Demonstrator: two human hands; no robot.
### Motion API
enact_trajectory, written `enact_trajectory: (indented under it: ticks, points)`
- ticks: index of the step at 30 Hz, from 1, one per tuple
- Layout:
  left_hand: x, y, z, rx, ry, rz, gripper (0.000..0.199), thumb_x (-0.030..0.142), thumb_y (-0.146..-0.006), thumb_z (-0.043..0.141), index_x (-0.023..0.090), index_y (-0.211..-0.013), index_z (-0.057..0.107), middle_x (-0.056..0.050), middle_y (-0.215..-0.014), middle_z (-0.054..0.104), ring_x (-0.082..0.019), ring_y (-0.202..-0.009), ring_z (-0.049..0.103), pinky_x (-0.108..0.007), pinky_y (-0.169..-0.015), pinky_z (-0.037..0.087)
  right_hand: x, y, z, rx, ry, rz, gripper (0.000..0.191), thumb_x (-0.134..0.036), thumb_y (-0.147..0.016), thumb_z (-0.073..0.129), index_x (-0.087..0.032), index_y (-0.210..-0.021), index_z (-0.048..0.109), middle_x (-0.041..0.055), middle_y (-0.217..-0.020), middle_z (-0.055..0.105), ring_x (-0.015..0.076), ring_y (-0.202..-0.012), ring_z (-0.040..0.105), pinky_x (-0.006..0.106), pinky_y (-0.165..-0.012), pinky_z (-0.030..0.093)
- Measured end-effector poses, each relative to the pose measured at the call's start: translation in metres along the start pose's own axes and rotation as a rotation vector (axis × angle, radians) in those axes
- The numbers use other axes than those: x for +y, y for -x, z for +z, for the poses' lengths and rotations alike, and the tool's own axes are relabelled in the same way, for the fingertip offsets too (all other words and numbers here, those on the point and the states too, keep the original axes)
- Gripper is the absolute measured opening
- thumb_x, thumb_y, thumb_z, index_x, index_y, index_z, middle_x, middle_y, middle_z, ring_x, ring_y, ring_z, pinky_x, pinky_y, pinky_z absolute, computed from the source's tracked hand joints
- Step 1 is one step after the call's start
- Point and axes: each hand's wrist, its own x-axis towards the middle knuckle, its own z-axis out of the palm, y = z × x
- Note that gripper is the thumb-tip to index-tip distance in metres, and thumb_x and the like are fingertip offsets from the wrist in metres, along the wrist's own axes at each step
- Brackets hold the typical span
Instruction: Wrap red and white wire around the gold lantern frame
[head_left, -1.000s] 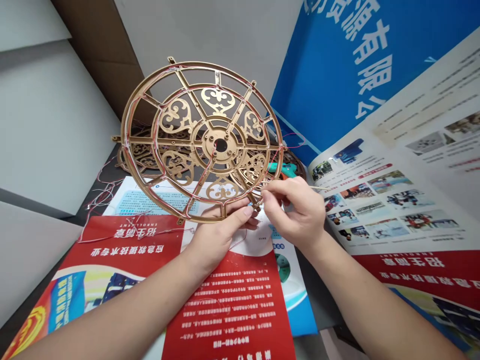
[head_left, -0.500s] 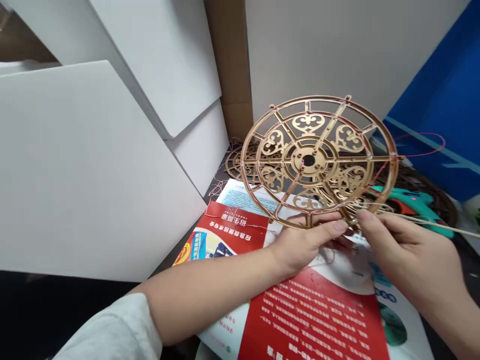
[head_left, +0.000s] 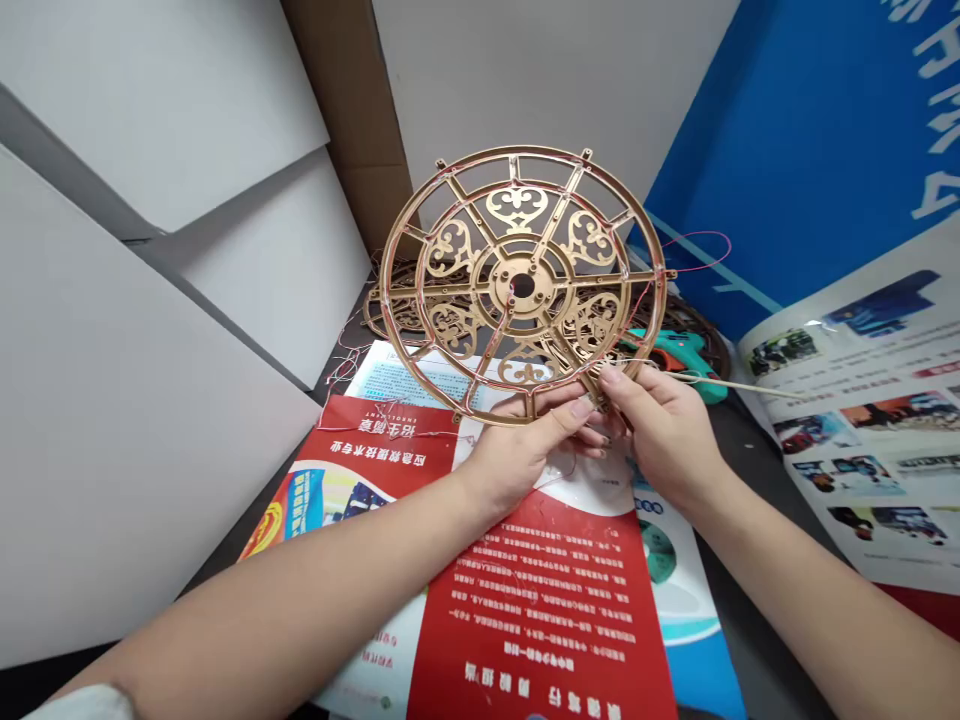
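My left hand (head_left: 517, 450) is closed on the lower rim of a round gold openwork frame (head_left: 523, 265), thumb in front and fingers behind. The frame stands tilted up, facing me, with spokes, heart-shaped scrolls and a hole in its hub. Red wire runs along its rings and spokes, and a loose loop of pinkish-red wire (head_left: 729, 252) sticks out at the right. At the lower right rim, my right hand (head_left: 664, 425) pinches thumb against finger on a thin cream-white wire (head_left: 750, 387), which trails off rightward. The exact pinch point is partly hidden.
Below my hands lies a red-and-white printed leaflet (head_left: 540, 600). Behind the frame are a teal glue gun (head_left: 694, 352) and more openwork frames (head_left: 401, 310). White panels (head_left: 247, 270) stand left, a blue printed board (head_left: 720, 150) right. Loose thin wires lie left.
The view has swung right, so frame and hands appear further left and more of the blue board shows. Both hands keep their hold at the lower rim.
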Motion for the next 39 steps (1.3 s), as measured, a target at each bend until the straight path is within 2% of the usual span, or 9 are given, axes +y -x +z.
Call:
enact_trajectory:
  ticks: [5,10,14,21,28,33,39]
  points:
    - [0.001,0.000,-0.001,-0.005,0.012,-0.009,0.032,0.037,-0.080,0.090,0.022,-0.107,0.081,-0.004,-0.090,0.079,-0.017,-0.076,0.073,-0.036,-0.078,0.064,0.000,-0.001,0.000,-0.025,-0.081,-0.005,0.040,-0.055,-0.090,0.078,-0.021,-0.078,0.063,-0.0039,-0.057,0.052,0.0114,-0.050,0.046,0.026,-0.050,0.038]
    - [0.000,-0.002,-0.004,-0.010,-0.006,0.007,0.028,0.035,-0.081,0.089,0.023,-0.105,0.082,-0.002,-0.087,0.079,-0.016,-0.075,0.073,-0.033,-0.074,0.064,-0.004,-0.001,0.002,-0.036,-0.109,0.013,0.035,-0.054,-0.088,0.080,-0.020,-0.088,0.069,-0.0053,-0.054,0.051,0.0106,-0.047,0.042,0.025,-0.048,0.035]
    - [-0.002,-0.002,-0.004,-0.019,-0.073,0.020,0.027,0.035,-0.086,0.086,0.024,-0.110,0.081,-0.002,-0.079,0.078,-0.017,-0.072,0.073,-0.033,-0.072,0.063,-0.005,0.001,0.004,-0.008,-0.111,0.034,0.035,-0.053,-0.085,0.082,-0.020,-0.087,0.069,-0.0059,-0.053,0.051,0.0100,-0.046,0.038,0.025,-0.047,0.031]
    - [0.000,-0.001,-0.002,-0.058,-0.225,0.063,0.026,0.037,-0.092,0.081,0.024,-0.113,0.082,-0.006,-0.107,0.083,-0.021,-0.085,0.078,-0.037,-0.084,0.067,-0.010,0.004,0.009,0.027,-0.144,0.064,0.041,-0.050,-0.085,0.082,-0.019,-0.071,0.061,-0.0045,-0.052,0.051,0.0097,-0.048,0.041,0.026,-0.049,0.033]
    - [0.000,0.001,-0.001,-0.079,-0.316,0.138,0.020,0.031,-0.096,0.076,0.031,-0.115,0.083,-0.001,-0.108,0.083,-0.015,-0.084,0.076,-0.029,-0.084,0.065,-0.017,0.007,0.014,0.040,-0.156,0.128,0.044,-0.043,-0.089,0.075,-0.020,-0.059,0.052,-0.0040,-0.050,0.047,0.0108,-0.049,0.043,0.026,-0.049,0.037]
    - [0.001,0.004,0.001,-0.073,-0.343,0.151,0.015,0.027,-0.097,0.076,0.029,-0.108,0.085,-0.001,-0.104,0.083,-0.014,-0.087,0.076,-0.028,-0.091,0.063,-0.025,0.011,0.018,0.080,-0.168,0.171,0.037,-0.039,-0.087,0.071,-0.021,-0.060,0.051,-0.0048,-0.050,0.045,0.0114,-0.049,0.042,0.026,-0.047,0.039]
    - [-0.002,0.000,-0.003,-0.042,-0.194,0.100,0.019,0.031,-0.091,0.082,0.027,-0.109,0.085,-0.002,-0.101,0.083,-0.016,-0.082,0.077,-0.029,-0.077,0.067,-0.031,0.010,0.019,0.101,-0.099,0.150,0.040,-0.051,-0.083,0.078,-0.021,-0.069,0.057,-0.0058,-0.053,0.048,0.0106,-0.052,0.041,0.026,-0.051,0.039]
